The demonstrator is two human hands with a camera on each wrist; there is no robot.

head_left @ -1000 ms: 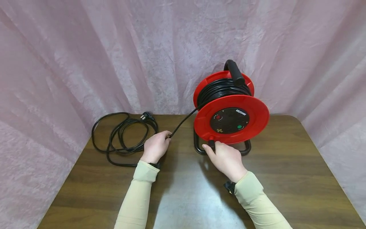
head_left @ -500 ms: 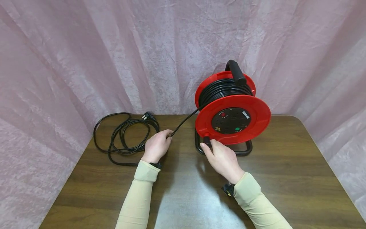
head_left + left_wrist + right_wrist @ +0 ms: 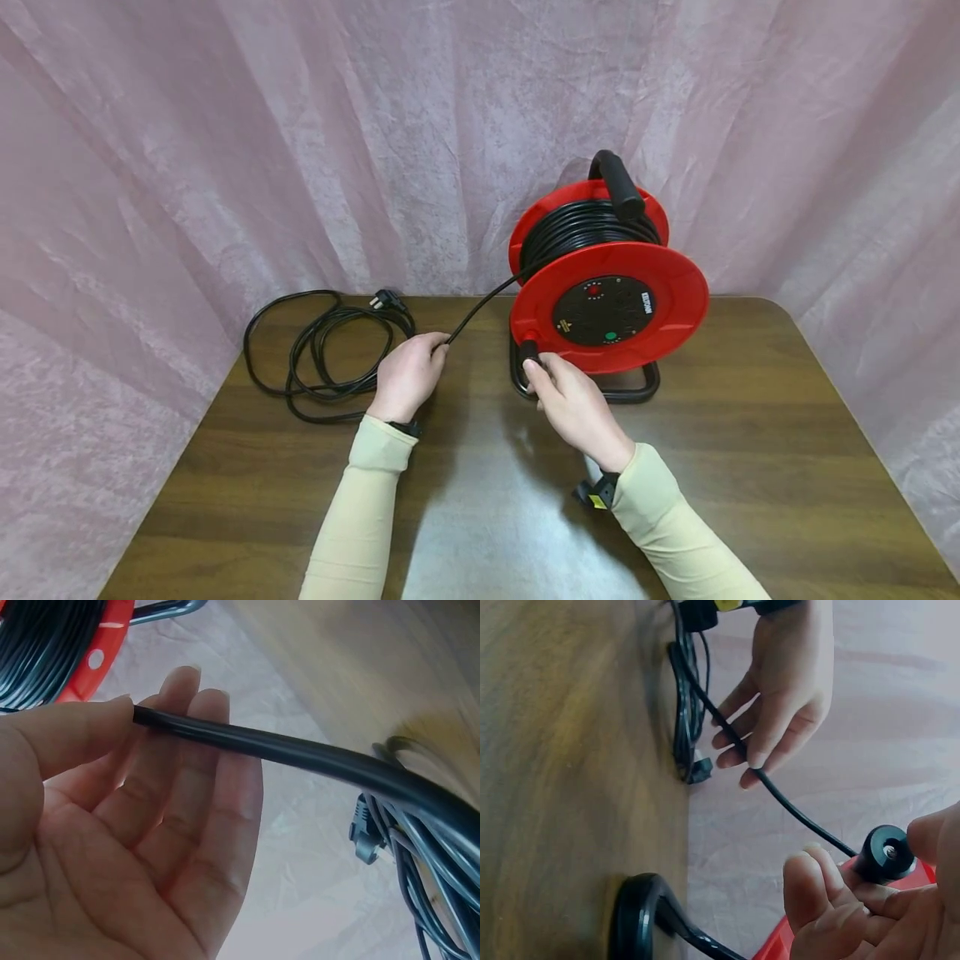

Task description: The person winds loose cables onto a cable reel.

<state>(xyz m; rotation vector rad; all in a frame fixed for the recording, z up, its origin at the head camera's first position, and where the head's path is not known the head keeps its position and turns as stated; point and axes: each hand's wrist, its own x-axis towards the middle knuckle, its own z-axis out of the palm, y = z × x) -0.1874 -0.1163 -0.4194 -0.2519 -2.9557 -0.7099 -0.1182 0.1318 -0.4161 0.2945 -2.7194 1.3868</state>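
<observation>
A red cable reel (image 3: pixel 678 292) with black cable wound between its discs stands upright on a black tubular stand. My right hand (image 3: pixel 576 408) pinches the black crank knob (image 3: pixel 528 351) at the lower left of the front disc; the right wrist view shows the knob (image 3: pixel 885 855) between thumb and fingers. To the left, my left hand (image 3: pixel 408 375) pinches the black cable (image 3: pixel 480 307) that runs to the reel. In the left wrist view the cable (image 3: pixel 300 754) lies between thumb and fingertips, crossing the fingers.
Loose cable coils (image 3: pixel 300 358) lie on the wooden table (image 3: pixel 750 467) at the left, with a black plug (image 3: pixel 388 300) at their back. The reel's carrying handle (image 3: pixel 622 187) rises above it, and its stand (image 3: pixel 630 395) rests near the table's back edge. A pink curtain (image 3: pixel 420 167) hangs behind.
The right hand has moved the crank knob left and up, and the reel's front disc has turned clockwise. The left hand has stayed nearly in place on the cable.
</observation>
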